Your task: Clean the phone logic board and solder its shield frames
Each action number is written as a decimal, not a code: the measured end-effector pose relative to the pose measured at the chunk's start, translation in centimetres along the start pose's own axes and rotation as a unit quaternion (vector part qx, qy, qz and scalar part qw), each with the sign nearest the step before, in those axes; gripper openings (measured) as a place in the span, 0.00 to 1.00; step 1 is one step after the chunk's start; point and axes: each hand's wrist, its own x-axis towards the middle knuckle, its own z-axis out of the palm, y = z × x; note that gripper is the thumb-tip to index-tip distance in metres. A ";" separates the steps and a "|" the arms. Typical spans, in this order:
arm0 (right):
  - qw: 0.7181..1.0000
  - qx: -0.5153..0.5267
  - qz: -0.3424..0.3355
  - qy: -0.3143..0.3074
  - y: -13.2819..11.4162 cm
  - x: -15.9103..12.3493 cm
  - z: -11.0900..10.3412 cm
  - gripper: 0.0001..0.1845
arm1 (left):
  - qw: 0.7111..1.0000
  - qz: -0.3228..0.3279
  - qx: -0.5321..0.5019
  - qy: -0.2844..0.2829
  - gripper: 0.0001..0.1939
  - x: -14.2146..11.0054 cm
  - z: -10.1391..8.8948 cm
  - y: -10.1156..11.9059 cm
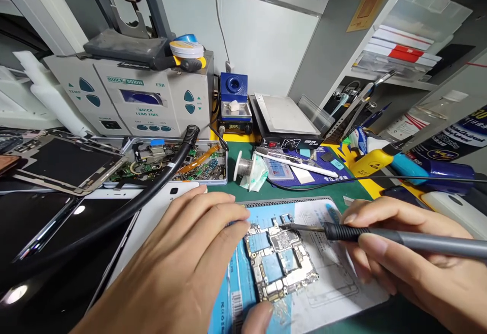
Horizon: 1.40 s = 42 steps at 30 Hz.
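Observation:
A phone circuit board with cut-out openings lies on a blue-and-white printed sheet in front of me. My left hand spans its left side, index fingertip at the upper left corner and thumb by the lower edge, gripping it steady. Between the thumb and fingers of my right hand is a soldering iron with a black ribbed grip. It points left, and its metal tip reaches the upper part of the board. Whether the tip touches a component is too small to tell.
A hot-air station stands back left, its black hose running across. Behind the board are a solder spool, the iron's blue stand and a heating plate. Bottles crowd the right; phone parts cover the left.

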 end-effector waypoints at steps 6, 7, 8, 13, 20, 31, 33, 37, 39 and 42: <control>0.998 0.022 -0.058 -0.015 0.3 0.3 -0.1 0.08 | 1.000 -0.005 -0.011 0.007 0.15 0.3 -0.4 0.1; 0.998 0.025 -0.061 -0.018 0.4 0.4 -0.1 0.08 | 1.000 -0.001 -0.013 0.007 0.15 0.4 -0.4 0.1; 0.997 0.025 -0.071 -0.026 0.4 0.6 -0.2 0.06 | 1.000 0.001 -0.016 0.004 0.15 0.4 -0.4 0.1; 0.985 -0.012 -0.146 -0.088 0.6 1.1 -0.7 0.07 | 1.000 0.000 -0.026 0.004 0.14 0.6 -0.3 0.1; 0.983 -0.031 -0.153 -0.094 0.9 1.0 -0.9 0.07 | 1.000 0.008 -0.020 0.013 0.19 0.6 -0.4 -0.2; 0.981 -0.048 -0.161 -0.097 1.1 1.1 -1.0 0.05 | 1.000 0.024 -0.003 0.012 0.21 0.4 -0.2 0.0; 0.981 -0.051 -0.160 -0.099 1.1 1.0 -1.0 0.05 | 1.000 0.025 0.004 0.012 0.21 0.3 -0.4 -0.1; 0.981 -0.053 -0.155 -0.099 1.2 1.0 -1.1 0.04 | 1.000 0.026 0.001 0.018 0.22 0.3 -0.5 -0.1; 0.981 -0.058 -0.155 -0.099 1.3 1.0 -1.2 0.03 | 1.000 0.020 -0.004 0.014 0.22 0.4 -0.6 0.0; 0.982 -0.048 -0.148 -0.104 1.3 0.9 -1.3 0.03 | 1.000 0.018 -0.012 0.006 0.21 0.6 -0.6 0.0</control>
